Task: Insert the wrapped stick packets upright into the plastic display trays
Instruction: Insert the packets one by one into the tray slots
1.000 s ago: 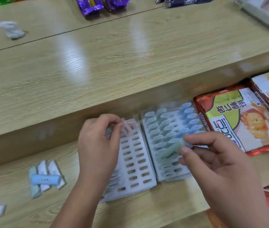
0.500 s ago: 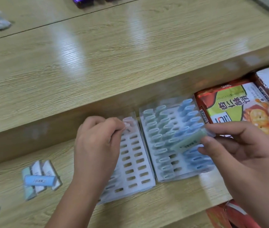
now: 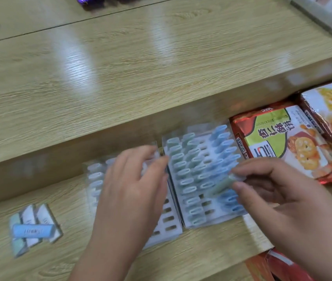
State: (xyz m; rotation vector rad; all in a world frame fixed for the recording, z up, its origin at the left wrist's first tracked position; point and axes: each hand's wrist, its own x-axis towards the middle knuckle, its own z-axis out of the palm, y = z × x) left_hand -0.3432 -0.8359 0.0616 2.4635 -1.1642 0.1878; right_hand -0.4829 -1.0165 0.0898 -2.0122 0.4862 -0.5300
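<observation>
Two white slotted plastic trays lie side by side on the lower wooden shelf. The right tray holds several upright pale green and blue stick packets. My right hand pinches a pale green stick packet, which lies tilted above that tray's lower right rows. My left hand spreads its fingers over the left tray and hides most of it. No packet shows in that hand. A few pale packets stand along the left tray's left edge. Loose packets lie in a small pile at far left.
Cracker bags lie against the right tray's right side, and a red bag sits below the shelf edge. An upper wooden shelf overhangs the trays' far ends. Purple wrappers sit at the top.
My left hand has let go of the pinkish packet at the left tray's far end and spread its fingers. My right hand still holds the green packet over the right tray, slightly shifted.
</observation>
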